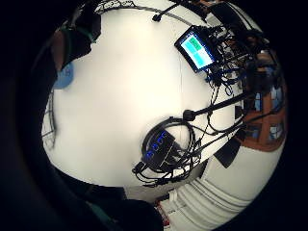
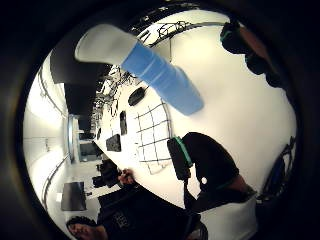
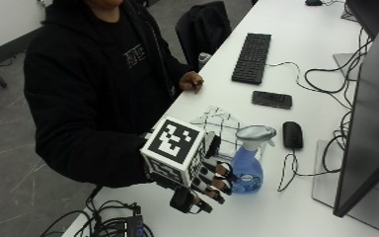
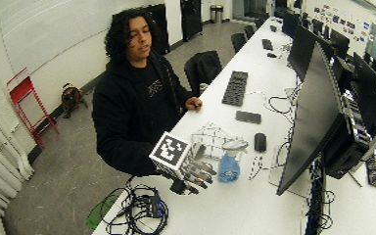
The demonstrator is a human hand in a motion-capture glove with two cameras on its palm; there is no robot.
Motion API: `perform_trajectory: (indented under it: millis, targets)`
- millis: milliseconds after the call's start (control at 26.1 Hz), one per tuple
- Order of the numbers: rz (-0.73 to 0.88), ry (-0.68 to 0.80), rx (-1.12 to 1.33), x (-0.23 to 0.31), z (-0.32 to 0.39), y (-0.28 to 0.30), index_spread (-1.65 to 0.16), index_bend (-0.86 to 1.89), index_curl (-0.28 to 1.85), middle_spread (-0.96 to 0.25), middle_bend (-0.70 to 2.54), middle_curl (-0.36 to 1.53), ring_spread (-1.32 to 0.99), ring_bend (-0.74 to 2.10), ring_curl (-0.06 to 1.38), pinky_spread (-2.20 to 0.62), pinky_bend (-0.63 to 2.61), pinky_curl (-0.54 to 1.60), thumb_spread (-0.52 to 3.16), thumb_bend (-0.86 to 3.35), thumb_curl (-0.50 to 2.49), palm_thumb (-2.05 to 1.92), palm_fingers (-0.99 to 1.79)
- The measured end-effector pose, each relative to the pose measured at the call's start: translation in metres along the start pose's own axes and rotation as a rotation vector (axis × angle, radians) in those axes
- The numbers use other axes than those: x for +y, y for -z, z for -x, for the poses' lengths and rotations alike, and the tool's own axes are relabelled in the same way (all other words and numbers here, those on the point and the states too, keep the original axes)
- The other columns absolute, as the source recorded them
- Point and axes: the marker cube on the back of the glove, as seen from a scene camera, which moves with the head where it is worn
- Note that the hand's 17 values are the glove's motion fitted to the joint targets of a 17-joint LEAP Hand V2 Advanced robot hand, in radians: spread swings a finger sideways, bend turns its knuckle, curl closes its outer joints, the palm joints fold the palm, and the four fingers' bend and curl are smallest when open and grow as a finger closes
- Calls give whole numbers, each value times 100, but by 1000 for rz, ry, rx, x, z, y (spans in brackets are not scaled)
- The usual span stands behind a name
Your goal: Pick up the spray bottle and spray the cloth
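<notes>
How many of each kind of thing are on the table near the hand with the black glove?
Spray bottle: 1
Checked cloth: 1
Computer mouse: 1
Phone: 1
Keyboard: 1
Total: 5

Translucent blue plastic spray bottle (image 3: 246,170) (grey trigger), checked cloth (image 3: 223,129), smooth white table (image 3: 288,212).

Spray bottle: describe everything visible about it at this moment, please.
The spray bottle stands upright on the white table, beside a checked cloth that lies behind it. Its body is clear blue plastic, seemingly holding blue liquid, with a label low on the front; the trigger head on top is pale grey. The gloved right hand is right beside it, fingers extended toward its base, not wrapped round it; whether they touch it cannot be told.
</notes>
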Motion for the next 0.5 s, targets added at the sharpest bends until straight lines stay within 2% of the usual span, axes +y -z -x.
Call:
perform_trajectory:
  millis: [192,499]
  targets:
    - [-79,46,-170,-44,32,3,-35,9,22,-11,30,38,-16,46,36,14,23,32,112,1,30,55,76]
    - [20,181,-497,-51,52,-4,-35,7,20,-14,30,39,-18,50,37,10,25,33,109,2,34,68,79]
